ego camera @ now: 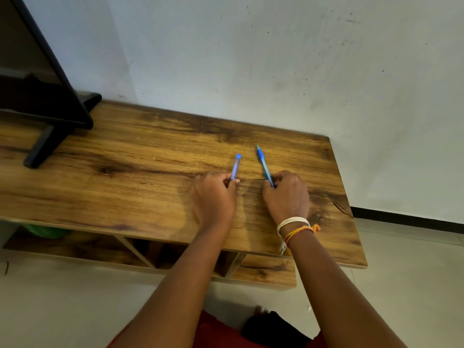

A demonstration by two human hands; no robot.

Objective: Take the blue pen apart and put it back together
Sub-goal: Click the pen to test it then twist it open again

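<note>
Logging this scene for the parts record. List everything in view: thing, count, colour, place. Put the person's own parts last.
cap: 1, clear blue with a blue end, on the table left of the pen, near end in the left hand.
pen: 1, blue, tip pointing at the wall, near end in the right hand.
table: 1, brown wood grain, against the wall, open shelves below.
screen: 1, black, on its stand at the table's far left.
green thing: 1, on the shelf below, left; too hidden to identify.
wall: 1, white, scuffed, behind the table.
floor: pale, in front of the table.
wrist threads: several, white and orange, on the right wrist.
left hand: 1, pinches the cap.
right hand: 1, grips the pen.
</note>
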